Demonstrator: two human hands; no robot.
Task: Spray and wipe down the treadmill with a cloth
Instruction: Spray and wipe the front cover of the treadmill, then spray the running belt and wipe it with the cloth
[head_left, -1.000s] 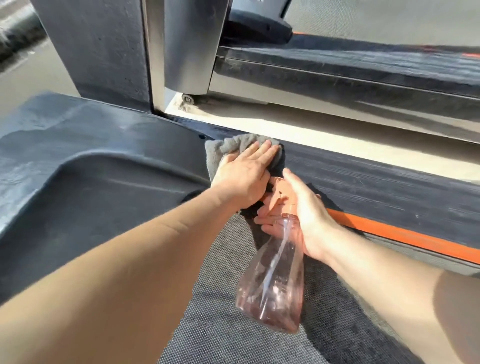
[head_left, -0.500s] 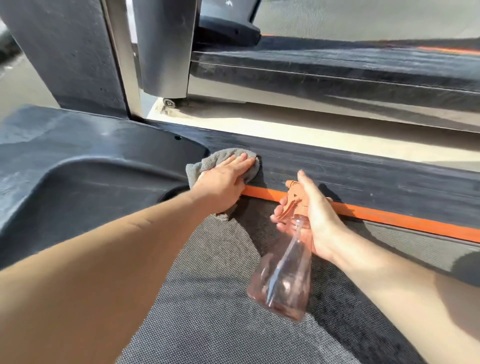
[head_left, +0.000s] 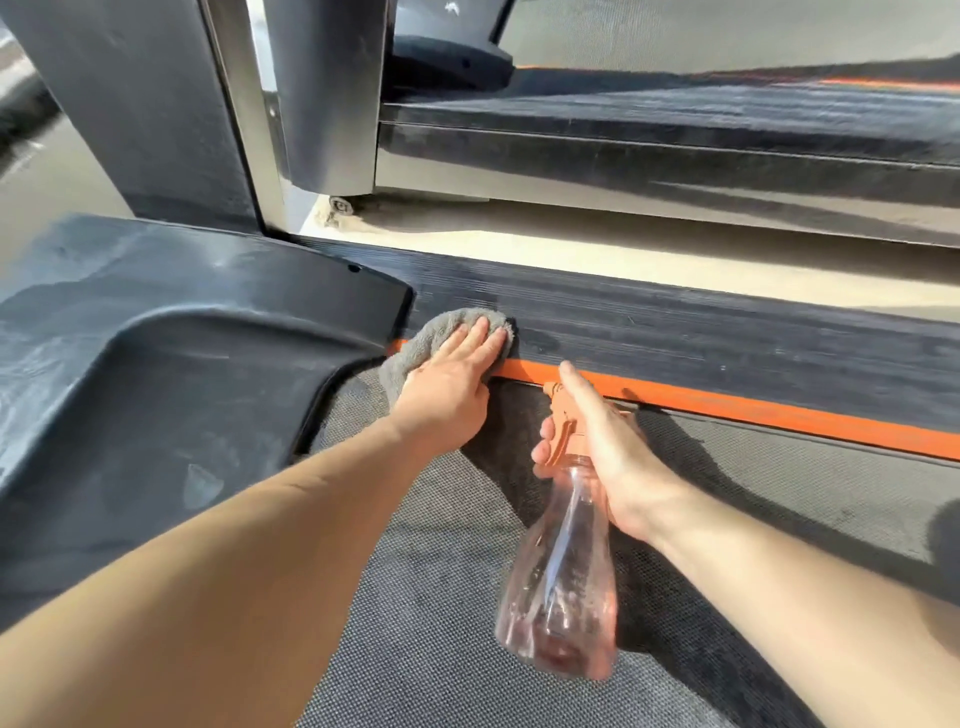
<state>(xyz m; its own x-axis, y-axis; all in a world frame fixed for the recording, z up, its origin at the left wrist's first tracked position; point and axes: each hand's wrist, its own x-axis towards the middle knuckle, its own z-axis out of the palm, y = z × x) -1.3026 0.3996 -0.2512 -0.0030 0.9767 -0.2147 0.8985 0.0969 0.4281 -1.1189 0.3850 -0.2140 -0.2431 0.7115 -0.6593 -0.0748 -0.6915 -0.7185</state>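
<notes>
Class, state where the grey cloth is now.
In the head view, left of centre, the grey cloth lies under the left hand on the side rail, overlapping the orange stripe, beside the motor cover and left of the spray bottle.

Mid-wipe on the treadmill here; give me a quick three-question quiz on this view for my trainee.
1. Multiple choice: what does the left hand press onto the side rail? A) sponge B) grey cloth C) brush
2. True or false: the spray bottle stands on the belt.
3. Fill in: the stripe between rail and belt is ____.
Key: 1 B. 2 False; the right hand grips it above the belt. 3 orange.
</notes>
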